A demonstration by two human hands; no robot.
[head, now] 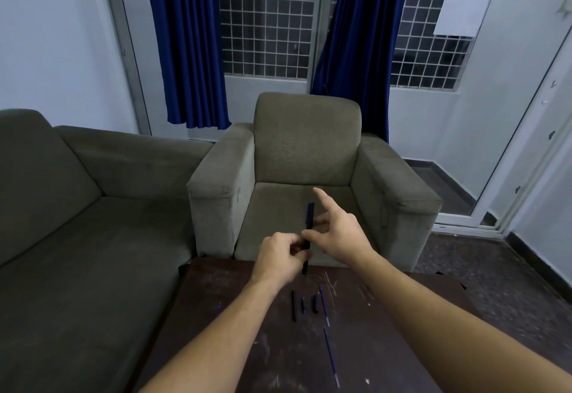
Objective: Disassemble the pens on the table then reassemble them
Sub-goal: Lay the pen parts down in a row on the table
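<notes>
Two bare forearms reach forward over a scratched dark brown wooden table (216, 330). At their ends, the left hand (278, 256) curls its fingers round the lower part of a slim dark blue plastic pen (309, 216), held upright above the table's far edge. The right hand (339, 233) pinches the pen's middle between thumb and a finger, with the index finger pointing up, free. The pen looks light, stiff and smooth, so probably slippery. A firm hold on each half, close to the joint, seems best for twisting or pulling.

Loose parts lie on the table below: a dark pen barrel (293, 306), a short dark piece (303, 304), a dark cap (315, 303), a thin blue refill (324, 306) and a second thin refill (331, 357). Beyond stands a grey-green fabric armchair (306, 145).
</notes>
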